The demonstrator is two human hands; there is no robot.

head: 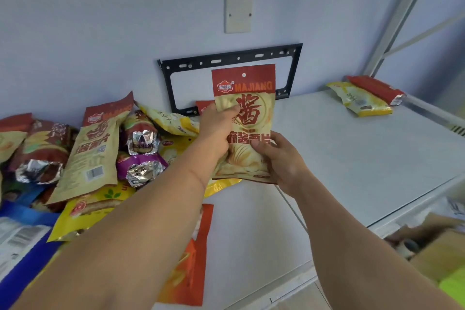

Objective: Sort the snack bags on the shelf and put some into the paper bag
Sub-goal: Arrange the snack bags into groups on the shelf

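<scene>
**Handling assessment: cream-and-red Majiang bag held above the shelf**

Nearest the camera, an orange bag (pixel 193 259) lies flat at the front of the white shelf (pixel 352 158), partly under the left forearm.

Above it, both hands hold one cream-and-red Majiang bag (pixel 247 118) upright, clear of the shelf surface. The left hand (pixel 216 131) pinches its left edge about midway up, thumb on the printed face. The right hand (pixel 279 158) grips the lower right corner, thumb on the front, fingers behind and out of sight.

Judgement: the pouch looks light, thin and pliable, with a glossy film likely to slip under a loose pinch. The contents appear to be crisps, so squeezing the belly risks crushing them. The flat sealed bands at top and bottom, or the side seams, are the safer holds.

To the left, a mixed snack pile (pixel 100 148) leans toward the wall. Far right, two sorted bags (pixel 364 98) lie at the shelf's back corner. No paper bag can be identified.
</scene>
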